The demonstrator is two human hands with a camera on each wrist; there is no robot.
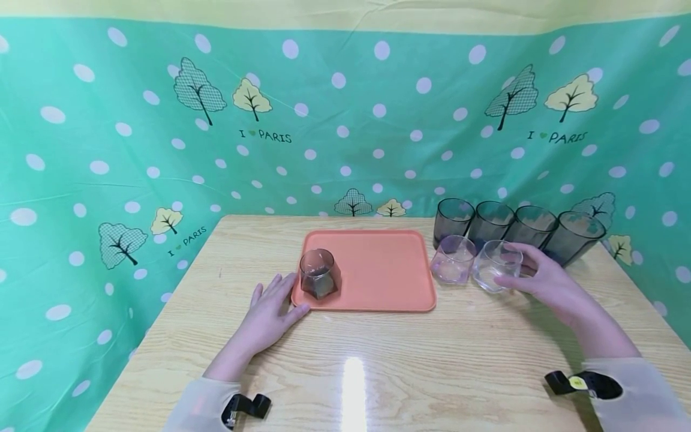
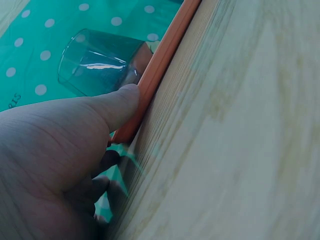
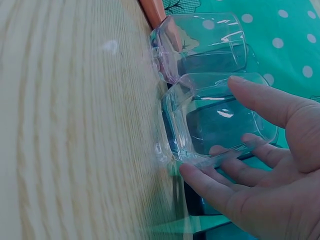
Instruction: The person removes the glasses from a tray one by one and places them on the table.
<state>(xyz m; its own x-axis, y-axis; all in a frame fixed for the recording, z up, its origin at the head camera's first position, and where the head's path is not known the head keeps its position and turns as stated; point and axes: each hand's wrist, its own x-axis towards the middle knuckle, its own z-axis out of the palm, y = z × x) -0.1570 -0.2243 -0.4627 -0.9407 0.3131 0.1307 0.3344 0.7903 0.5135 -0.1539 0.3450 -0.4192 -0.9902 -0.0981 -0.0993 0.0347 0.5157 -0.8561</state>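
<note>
At the left front corner of a pink tray [image 1: 378, 270], my left hand [image 1: 270, 318] rests with its fingers extended, touching the rim. A dark tinted glass [image 1: 318, 276] stands upright on the tray, close to that hand. To the right of the tray my right hand [image 1: 540, 276] has thumb and fingers around a clear glass [image 1: 493, 270], which is upright. In the right wrist view the thumb lies on one side of this glass and the fingers on the other. A clear glass with a purplish tint [image 1: 452, 264] stands just left of it.
Behind the clear glasses, several tall dark glasses [image 1: 531, 228] stand in a row along the back right of the wooden table [image 1: 410, 366]. A green dotted cloth [image 1: 345, 120] hangs behind and at the left side.
</note>
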